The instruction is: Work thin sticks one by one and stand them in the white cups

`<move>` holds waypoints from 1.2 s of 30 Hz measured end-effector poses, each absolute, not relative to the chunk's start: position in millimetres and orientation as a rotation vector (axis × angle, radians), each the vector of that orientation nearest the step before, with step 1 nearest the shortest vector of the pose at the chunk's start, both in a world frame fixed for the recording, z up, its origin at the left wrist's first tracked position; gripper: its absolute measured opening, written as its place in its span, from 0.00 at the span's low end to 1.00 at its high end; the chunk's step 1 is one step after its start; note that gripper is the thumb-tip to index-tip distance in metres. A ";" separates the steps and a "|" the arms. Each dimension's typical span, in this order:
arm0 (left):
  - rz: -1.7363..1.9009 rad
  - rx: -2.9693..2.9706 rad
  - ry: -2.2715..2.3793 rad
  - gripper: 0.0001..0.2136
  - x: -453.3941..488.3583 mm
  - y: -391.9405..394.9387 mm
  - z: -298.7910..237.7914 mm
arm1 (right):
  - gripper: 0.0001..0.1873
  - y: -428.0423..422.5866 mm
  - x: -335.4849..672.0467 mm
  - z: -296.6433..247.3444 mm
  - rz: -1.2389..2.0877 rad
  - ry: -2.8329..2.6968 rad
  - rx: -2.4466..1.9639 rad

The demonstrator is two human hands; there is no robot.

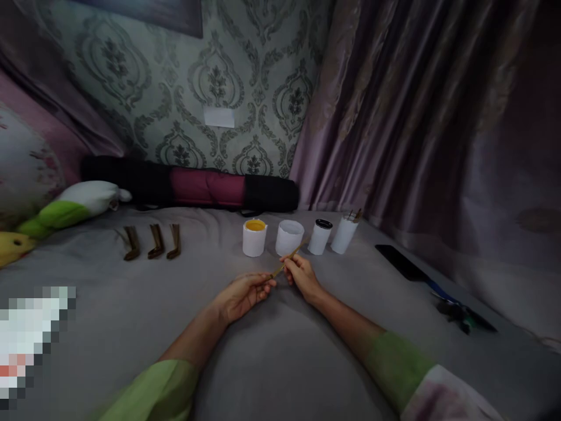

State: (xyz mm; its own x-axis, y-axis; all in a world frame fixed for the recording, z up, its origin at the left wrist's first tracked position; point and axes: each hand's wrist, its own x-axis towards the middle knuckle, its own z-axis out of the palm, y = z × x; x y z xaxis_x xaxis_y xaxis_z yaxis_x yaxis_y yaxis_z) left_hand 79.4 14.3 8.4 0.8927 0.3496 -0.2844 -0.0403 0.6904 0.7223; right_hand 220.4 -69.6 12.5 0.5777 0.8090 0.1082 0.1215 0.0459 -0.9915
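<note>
A thin tan stick (pixel 277 271), possibly a brush, slants up and to the right between my hands. My left hand (pixel 248 294) is turned partly palm up, with its thumb and fingers closed at the lower end of the stick. Farther up, my right hand (pixel 303 277) pinches the same stick. Its upper tip overlaps a white cup (pixel 290 237) from my viewpoint. Left of that cup stands a white cup with yellow contents (pixel 253 242). A white cup with a dark rim (pixel 319 238) and a white holder with several thin sticks (pixel 345 235) stand to the right.
Three brown boot-shaped pieces (pixel 155 242) stand at the left on the grey cloth (pixel 210 362). A black phone-like slab (pixel 401 261) and a blue strap (pixel 442 292) lie right. Behind are a black and maroon roll (pixel 205 187) and plush toys (pixel 70 207).
</note>
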 end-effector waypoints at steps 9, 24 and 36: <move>0.215 0.748 0.441 0.05 74.9 13.7 11.1 | 0.14 -76.6 225.5 25.7 0.606 -0.859 -1.473; 0.231 0.741 0.463 0.07 73.3 15.5 8.2 | 0.15 -82.4 262.7 66.4 0.429 -0.709 -1.436; 0.240 0.721 0.455 0.06 74.4 18.4 7.9 | 0.10 -85.6 267.1 68.9 0.493 -0.651 -1.486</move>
State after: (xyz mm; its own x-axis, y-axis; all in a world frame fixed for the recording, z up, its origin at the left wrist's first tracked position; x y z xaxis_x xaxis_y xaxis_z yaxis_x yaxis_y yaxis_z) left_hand 74.4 18.4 7.9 0.8760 0.3635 -0.3170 -0.0562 0.7298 0.6813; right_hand 267.1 -85.6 68.9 0.7388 0.6673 0.0944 0.0898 0.0414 -0.9951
